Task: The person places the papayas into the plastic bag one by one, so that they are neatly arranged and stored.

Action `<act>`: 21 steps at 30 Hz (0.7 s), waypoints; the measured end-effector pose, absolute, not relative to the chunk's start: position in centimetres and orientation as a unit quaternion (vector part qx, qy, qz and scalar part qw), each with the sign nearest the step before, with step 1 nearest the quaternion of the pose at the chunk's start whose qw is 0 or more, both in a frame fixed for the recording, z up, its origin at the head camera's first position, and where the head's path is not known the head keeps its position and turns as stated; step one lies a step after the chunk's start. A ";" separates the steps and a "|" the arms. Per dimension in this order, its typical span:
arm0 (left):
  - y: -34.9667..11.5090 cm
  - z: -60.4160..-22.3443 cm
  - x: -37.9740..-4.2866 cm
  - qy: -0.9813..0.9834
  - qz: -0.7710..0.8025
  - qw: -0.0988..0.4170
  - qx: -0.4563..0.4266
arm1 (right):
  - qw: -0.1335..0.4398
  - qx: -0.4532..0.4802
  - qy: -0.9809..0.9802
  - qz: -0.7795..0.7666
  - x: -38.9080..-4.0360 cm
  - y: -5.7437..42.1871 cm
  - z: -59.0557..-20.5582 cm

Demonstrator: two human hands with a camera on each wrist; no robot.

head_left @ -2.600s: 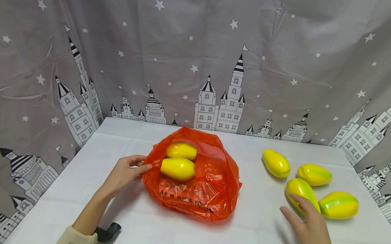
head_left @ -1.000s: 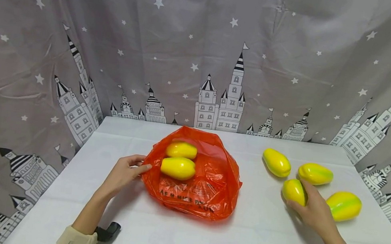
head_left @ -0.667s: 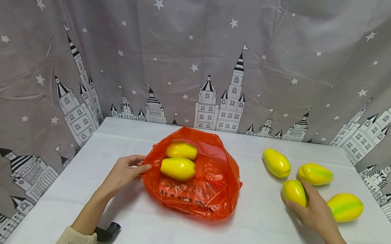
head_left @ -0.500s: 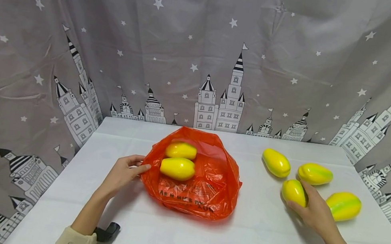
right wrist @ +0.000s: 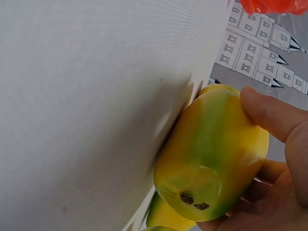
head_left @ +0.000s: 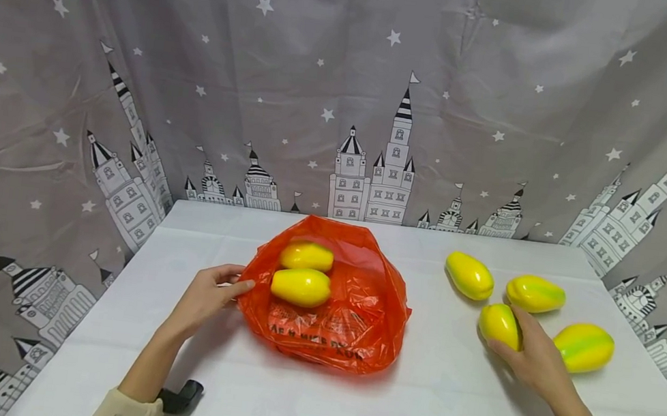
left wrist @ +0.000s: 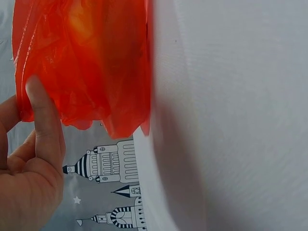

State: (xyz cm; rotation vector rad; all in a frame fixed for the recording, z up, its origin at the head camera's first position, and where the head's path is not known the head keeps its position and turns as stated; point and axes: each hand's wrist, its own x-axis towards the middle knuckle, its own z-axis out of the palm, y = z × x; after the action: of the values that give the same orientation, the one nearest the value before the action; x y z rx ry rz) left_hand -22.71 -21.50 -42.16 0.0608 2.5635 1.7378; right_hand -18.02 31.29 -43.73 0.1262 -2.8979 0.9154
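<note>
A red plastic bag [head_left: 356, 337] lies with its mouth spread towards me. Inside it, on the left, are two yellow papayas, one in front [head_left: 301, 287] and one behind [head_left: 307, 256]. My left hand [head_left: 202, 299] pinches the bag's left rim between thumb and fingers; the left wrist view shows the thumb against the red film [left wrist: 86, 57]. On the right, my right hand [head_left: 539, 358] grips a yellow-green papaya [head_left: 499, 325], thumb on the near side and fingers round the far side. In the right wrist view that papaya [right wrist: 207, 149] appears at the table surface, its dark-spotted end showing.
Three more papayas lie around the right hand: one at the back left [head_left: 469, 276], one behind [head_left: 536, 294] and one to the right [head_left: 584, 348]. A white cloth [head_left: 428, 411] covers the table. A grey castle-print curtain [head_left: 301, 60] hangs behind it.
My right hand has come down onto the papaya and taken hold of it; that papaya has turned and shifted slightly. During the last second both hands stay almost still.
</note>
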 end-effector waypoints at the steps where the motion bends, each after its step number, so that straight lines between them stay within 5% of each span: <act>1: -21.5 -42.2 -22.7 0.825 0.564 0.022 0.020 | 0.050 0.041 -0.952 0.300 -18.0 31.3 -43.7; 21: -21.4 -41.9 -22.6 0.816 0.577 0.032 0.008 | 0.052 0.040 -0.948 0.310 -18.1 30.9 -43.5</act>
State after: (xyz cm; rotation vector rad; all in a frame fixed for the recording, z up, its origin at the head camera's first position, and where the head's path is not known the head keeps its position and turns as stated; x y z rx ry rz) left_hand -22.62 -21.42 -41.91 0.0238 2.5140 1.7756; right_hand -18.13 30.94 -43.55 0.1217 -2.8850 0.9438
